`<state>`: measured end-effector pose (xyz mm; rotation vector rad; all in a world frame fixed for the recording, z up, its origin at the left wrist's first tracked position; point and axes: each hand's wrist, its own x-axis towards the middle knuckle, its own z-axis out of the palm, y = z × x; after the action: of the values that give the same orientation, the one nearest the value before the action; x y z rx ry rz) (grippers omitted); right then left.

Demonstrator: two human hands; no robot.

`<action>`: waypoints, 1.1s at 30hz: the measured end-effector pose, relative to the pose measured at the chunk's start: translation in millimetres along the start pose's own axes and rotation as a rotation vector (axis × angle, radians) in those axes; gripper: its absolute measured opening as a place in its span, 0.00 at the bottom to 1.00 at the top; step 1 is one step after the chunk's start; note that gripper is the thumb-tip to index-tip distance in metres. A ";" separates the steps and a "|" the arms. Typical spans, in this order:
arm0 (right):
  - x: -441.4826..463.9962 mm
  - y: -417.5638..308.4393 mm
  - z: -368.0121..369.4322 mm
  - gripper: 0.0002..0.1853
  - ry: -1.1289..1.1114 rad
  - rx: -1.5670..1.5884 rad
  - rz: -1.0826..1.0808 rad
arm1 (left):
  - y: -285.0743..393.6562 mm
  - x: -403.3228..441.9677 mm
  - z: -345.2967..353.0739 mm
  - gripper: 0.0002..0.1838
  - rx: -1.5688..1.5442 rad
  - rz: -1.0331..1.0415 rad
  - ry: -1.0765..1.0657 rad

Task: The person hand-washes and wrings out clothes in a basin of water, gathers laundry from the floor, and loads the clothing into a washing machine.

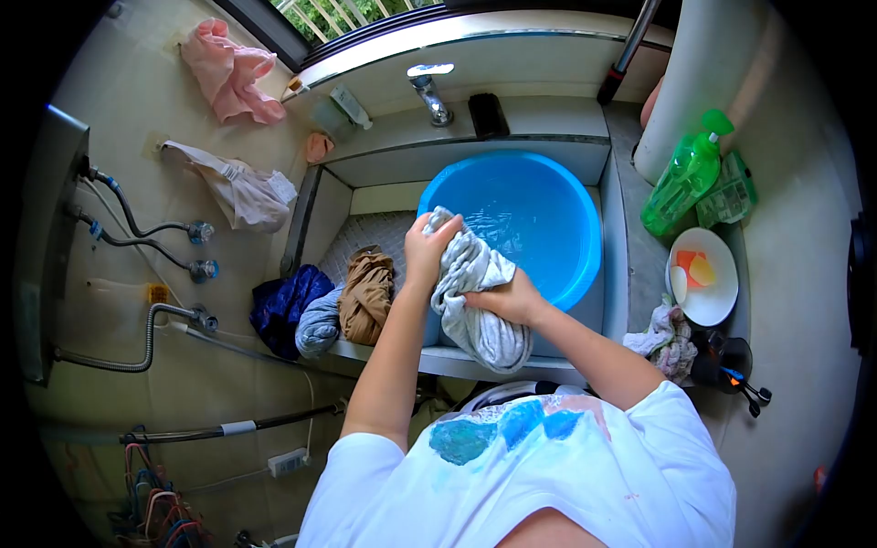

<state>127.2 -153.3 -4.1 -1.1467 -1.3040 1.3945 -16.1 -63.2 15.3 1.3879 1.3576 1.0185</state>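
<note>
A light grey, bunched-up garment (484,315) hangs between my hands at the front left rim of a blue basin (592,260). My left hand (427,248) is closed around its upper end. Lower down on the right, my right hand (509,300) grips the cloth, with the thumb lying across it. The garment's lower end hangs in a thick fold near the sink's front edge. Water shows in the basin, which stands in the sink (375,196). What kind of garment it is, I cannot tell.
Brown (367,297), grey-blue (319,324) and dark blue cloths (285,306) lie on the sink's left front edge. Behind the basin stands a faucet (433,102). On the right ledge are a green bottle (683,183), a white bowl (717,297) and a crumpled cloth (670,342).
</note>
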 end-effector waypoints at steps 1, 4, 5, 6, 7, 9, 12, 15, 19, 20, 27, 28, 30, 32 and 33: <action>-0.7 1.0 -0.7 0.36 0.000 -0.001 -0.001 | -3.2 -4.1 -2.7 0.14 -0.173 -0.045 0.017; -8.3 3.3 -2.5 0.29 -0.083 0.254 -0.049 | -19.2 -17.8 -15.6 0.16 -0.294 -0.105 0.083; -10.0 0.4 -6.1 0.29 -0.097 0.253 -0.045 | -24.4 -21.4 -19.7 0.16 -0.412 -0.141 0.111; -12.4 -2.0 -10.5 0.27 -0.145 0.431 0.113 | -16.0 -31.4 -22.0 0.17 -0.416 -0.184 0.067; -14.3 -2.2 -15.1 0.25 -0.192 0.603 0.272 | -35.2 -33.9 -28.1 0.21 -0.485 -0.193 0.029; -17.5 8.6 -20.7 0.26 -0.189 0.725 0.240 | -37.0 -49.0 -32.7 0.27 -0.668 -0.281 -0.034; -24.4 9.1 -28.8 0.28 -0.131 0.858 0.327 | -20.6 -78.5 -44.7 0.35 -0.705 -0.417 -0.165; -28.5 -0.2 -35.3 0.28 -0.169 0.894 0.297 | 1.1 -97.9 -30.8 0.42 -0.720 -0.353 -0.291; -38.1 -4.2 -37.9 0.35 -0.169 1.253 0.420 | -21.0 -99.9 -33.5 0.52 -0.932 -0.266 -0.427; -32.9 5.6 -39.9 0.35 -0.181 1.340 0.420 | -29.3 -99.2 -36.4 0.56 -0.997 -0.274 -0.419; -47.2 -53.2 -30.6 0.26 -0.332 0.780 0.275 | -38.0 -104.1 5.9 0.56 -1.190 -0.317 -0.635; -51.1 -65.1 -25.1 0.28 -0.314 1.058 0.341 | -15.3 -100.3 16.6 0.47 -1.431 -0.146 -0.725; -52.6 -67.8 -20.4 0.28 -0.391 1.409 0.503 | -9.2 -68.6 23.3 0.42 -1.162 -0.006 -0.601; -51.5 -47.4 -18.2 0.26 -0.484 1.501 0.603 | -0.2 -57.6 25.2 0.36 -0.895 0.118 -0.470; -50.6 -39.7 -15.3 0.27 -0.570 1.485 0.593 | 13.9 -56.8 22.3 0.32 -1.231 -0.008 -0.441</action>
<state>152.0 -197.8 38.0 -0.0307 0.0834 2.4983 5.9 -120.8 25.6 0.5750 0.2339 1.1291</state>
